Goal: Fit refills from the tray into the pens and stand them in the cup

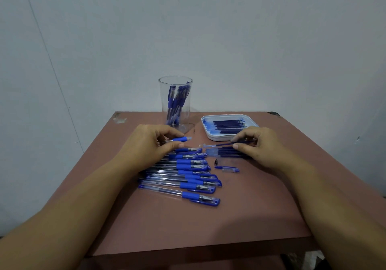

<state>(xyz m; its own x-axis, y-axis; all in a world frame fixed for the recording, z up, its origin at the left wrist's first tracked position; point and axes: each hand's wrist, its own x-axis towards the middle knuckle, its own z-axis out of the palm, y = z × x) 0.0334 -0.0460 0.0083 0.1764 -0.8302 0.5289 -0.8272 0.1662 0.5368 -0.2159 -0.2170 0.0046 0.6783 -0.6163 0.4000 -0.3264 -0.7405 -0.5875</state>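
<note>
A thin blue refill [221,144] is pinched in the grip of the right hand [259,144], just in front of the tray [203,123], aimed left. The left hand [150,142] holds an open pen [183,138] in its grip. The pen's hole faces the refill, likely so the two slide together. A loose cap [228,168] waits on the desk [188,223]. The cup [176,102] stands far back, holding some pens.

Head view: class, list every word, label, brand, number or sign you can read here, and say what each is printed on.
There is no readable text anywhere in this view.
Row of pens: any barrel print is too small and blurred to read.
Pen in the left hand and refill in the right hand: nothing legible.
Cup, tray, table: no markings visible.
</note>
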